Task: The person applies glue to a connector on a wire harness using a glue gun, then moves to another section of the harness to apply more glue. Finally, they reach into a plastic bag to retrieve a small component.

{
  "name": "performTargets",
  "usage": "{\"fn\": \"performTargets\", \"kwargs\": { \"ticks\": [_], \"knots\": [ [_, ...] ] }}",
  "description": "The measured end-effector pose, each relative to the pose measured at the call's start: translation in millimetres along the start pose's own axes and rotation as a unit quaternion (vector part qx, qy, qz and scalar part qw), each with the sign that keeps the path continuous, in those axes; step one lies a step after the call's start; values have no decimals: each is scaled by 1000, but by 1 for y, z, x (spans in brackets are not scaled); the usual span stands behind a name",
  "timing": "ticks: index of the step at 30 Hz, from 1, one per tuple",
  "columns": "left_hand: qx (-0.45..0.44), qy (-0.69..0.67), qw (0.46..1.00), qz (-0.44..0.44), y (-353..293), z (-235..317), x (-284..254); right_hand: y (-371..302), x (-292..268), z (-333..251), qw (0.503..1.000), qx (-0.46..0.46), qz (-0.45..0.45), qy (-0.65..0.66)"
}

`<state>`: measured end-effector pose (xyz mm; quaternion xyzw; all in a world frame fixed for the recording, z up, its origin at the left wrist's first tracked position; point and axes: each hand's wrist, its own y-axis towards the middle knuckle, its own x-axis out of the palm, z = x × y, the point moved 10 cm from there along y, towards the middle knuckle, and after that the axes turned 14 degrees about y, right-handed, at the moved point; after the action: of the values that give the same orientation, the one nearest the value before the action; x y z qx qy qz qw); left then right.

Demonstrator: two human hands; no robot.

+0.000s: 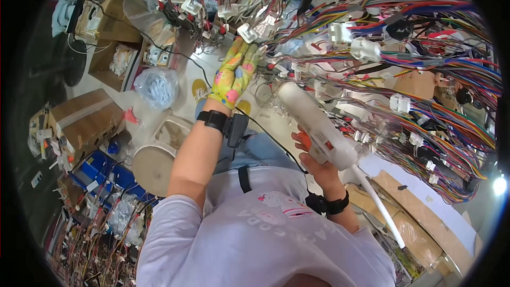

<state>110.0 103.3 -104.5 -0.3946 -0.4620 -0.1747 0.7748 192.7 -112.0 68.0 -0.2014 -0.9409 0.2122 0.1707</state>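
My left hand (234,77), in a yellow flower-patterned glove, reaches up to the hanging wire bundles. Its fingers are closed at a white plastic connector (247,33), partly hidden by the wires around it. My right hand (319,167) is bare and wrapped round a whitish gun-shaped tool (329,141) that looks like a hot-air gun. The tool's wide round barrel points up and left, below the wires. From its rear end a white cord (380,207) runs down to the right.
Multicoloured wire harnesses (425,61) with white connectors fill the far and right sides. Cardboard boxes (87,119), a plastic bag (155,87), a round stool (154,170) and a blue bin (109,172) stand on the left. A thin black cable (271,138) crosses before me. Cardboard sheets (425,218) lie at right.
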Motion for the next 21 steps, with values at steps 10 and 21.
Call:
{"fn": "performTargets", "kwargs": {
  "ticks": [10,21],
  "knots": [
    [87,460,869,161,55,-17,-10,-11,-10,-4,1000,2,5,-25],
    [5,180,981,73,36,-37,-12,-12,-16,-2,1000,2,-5,-23]
  ]
}}
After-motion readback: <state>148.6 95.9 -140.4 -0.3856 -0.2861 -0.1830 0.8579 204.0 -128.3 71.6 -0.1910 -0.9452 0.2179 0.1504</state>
